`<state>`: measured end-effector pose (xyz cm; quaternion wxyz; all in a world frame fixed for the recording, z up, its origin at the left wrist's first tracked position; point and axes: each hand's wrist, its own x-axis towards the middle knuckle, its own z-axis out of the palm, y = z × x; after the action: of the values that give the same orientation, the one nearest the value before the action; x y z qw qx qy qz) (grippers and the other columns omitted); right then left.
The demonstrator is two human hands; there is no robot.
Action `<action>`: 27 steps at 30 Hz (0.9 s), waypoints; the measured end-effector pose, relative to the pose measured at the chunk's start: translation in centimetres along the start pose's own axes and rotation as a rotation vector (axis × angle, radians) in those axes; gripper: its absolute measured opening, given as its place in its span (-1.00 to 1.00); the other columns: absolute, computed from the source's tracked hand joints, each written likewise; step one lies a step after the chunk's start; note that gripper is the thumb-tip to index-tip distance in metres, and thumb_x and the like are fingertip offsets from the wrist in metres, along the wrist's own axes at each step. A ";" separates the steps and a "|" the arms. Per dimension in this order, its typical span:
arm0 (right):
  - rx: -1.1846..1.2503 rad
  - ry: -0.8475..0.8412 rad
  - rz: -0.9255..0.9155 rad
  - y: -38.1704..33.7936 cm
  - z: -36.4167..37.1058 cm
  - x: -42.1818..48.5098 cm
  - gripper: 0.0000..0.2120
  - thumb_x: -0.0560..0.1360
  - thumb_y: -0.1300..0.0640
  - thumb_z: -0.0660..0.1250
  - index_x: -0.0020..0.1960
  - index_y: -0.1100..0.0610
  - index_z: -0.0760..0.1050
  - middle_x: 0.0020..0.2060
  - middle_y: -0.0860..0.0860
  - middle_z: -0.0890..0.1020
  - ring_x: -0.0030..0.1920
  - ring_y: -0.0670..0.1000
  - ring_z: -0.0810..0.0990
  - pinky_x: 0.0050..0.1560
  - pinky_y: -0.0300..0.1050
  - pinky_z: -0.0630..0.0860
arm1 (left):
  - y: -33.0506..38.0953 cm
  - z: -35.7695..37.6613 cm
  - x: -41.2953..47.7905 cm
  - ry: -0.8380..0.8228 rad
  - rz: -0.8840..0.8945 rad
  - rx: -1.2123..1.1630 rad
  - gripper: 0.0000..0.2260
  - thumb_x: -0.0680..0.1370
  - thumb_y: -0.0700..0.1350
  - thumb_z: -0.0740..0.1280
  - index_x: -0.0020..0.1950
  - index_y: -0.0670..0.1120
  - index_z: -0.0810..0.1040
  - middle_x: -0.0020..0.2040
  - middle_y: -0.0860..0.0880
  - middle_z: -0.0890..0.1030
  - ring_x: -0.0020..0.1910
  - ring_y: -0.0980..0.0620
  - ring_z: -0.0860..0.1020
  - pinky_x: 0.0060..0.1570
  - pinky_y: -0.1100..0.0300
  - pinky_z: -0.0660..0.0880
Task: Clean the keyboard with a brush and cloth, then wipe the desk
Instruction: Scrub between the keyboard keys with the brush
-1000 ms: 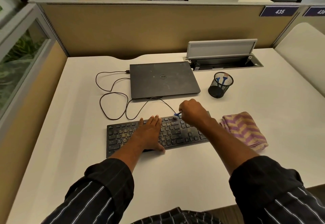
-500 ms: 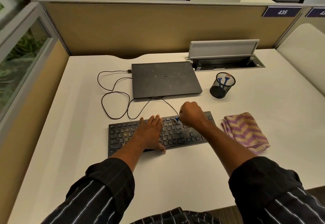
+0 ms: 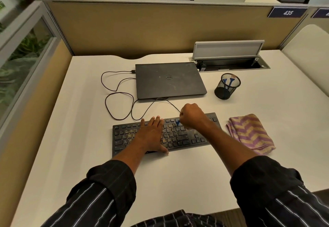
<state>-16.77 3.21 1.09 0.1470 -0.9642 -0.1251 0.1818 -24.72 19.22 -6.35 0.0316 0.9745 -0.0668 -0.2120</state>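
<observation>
Keyboard [image 3: 179,135]: black, on the white desk [image 3: 85,155] near its front middle, long side running across the view. Yellowish specks dot the keys, thickest on the left and middle blocks.
Left hand [image 3: 151,135]: flat on the middle of the keyboard, palm down. The fingers are straight and close together, reaching toward the top row, with the thumb at the near edge. It holds nothing.
Right hand [image 3: 191,115]: a fist over the keyboard's upper right part, fingers curled tight round the brush [image 3: 178,123].
Brush: only a small blue end shows, poking from the left side of the fist down at the top key rows. I cannot tell whether it touches the keys.
Cloth [image 3: 249,134]: folded, purple and tan zigzag, on the desk just right of the keyboard, apart from both hands.
Laptop [image 3: 169,80]: closed and dark, behind the keyboard. A thin black cable [image 3: 117,105] loops on the desk to its left.
Mesh cup [image 3: 226,89]: black, right of the laptop, with 2 blue tools inside.
Partition [image 3: 142,27]: tan, behind the desk, with a sign reading 435 at its right end.
</observation>
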 end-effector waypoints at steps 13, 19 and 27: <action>-0.021 -0.030 -0.012 0.3 0.0 0.0 -0.81 0.49 0.19 0.40 0.06 0.27 0.62 -0.08 0.15 0.68 -0.13 0.08 0.66 0.00 -0.04 0.63 | -0.1 0.3 0.2 0.022 0.024 -0.030 0.20 0.33 0.46 0.43 0.65 -0.12 -0.17 0.65 -0.13 -0.14 0.63 -0.14 -0.13 0.58 -0.14 -0.08; -0.002 0.041 -0.038 0.2 -0.7 0.4 -0.83 0.49 0.23 0.36 0.02 0.26 0.66 -0.11 0.15 0.69 -0.15 0.08 0.65 -0.09 -0.09 0.61 | -0.1 0.2 0.1 0.034 0.025 -0.027 0.20 0.32 0.45 0.43 0.64 -0.12 -0.15 0.66 -0.14 -0.12 0.63 -0.13 -0.11 0.59 -0.12 -0.06; -0.067 -0.020 -0.035 0.3 -0.5 0.0 -0.81 0.48 0.19 0.41 0.05 0.26 0.61 -0.06 0.15 0.67 -0.11 0.09 0.65 0.01 -0.03 0.62 | -0.1 0.1 0.0 0.037 0.026 -0.028 0.20 0.33 0.45 0.43 0.64 -0.12 -0.15 0.66 -0.13 -0.12 0.63 -0.13 -0.12 0.59 -0.12 -0.07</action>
<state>-16.50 2.86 1.46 0.1166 -0.9643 -0.1494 0.1848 -24.78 19.31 -6.45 0.0491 0.9767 -0.0758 -0.1946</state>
